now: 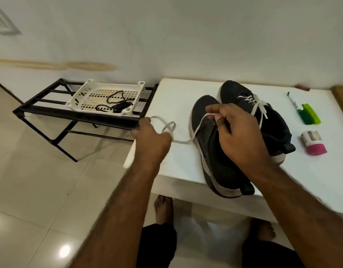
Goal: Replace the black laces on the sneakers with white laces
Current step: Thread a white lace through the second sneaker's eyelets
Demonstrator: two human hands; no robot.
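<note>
The white table [166, 101] stands against the wall, its left edge just beside a black metal rack [50, 108]. Two dark sneakers [205, 107] lie side by side on the table, toes toward the wall; the heel of the nearer sneaker overhangs the front edge. A white lace [183, 141] trails across the tabletop to the left of the sneakers. To the right of the sneakers lie a green marker [293, 102], a green clip-like item [309, 114] and a pink-capped container [313, 143] on its side. A small red item [302, 87] lies at the rear edge. The rack carries a white perforated tray [85, 89], which holds black laces [116, 103]. The rack stands on a tiled floor [31, 180].
</note>
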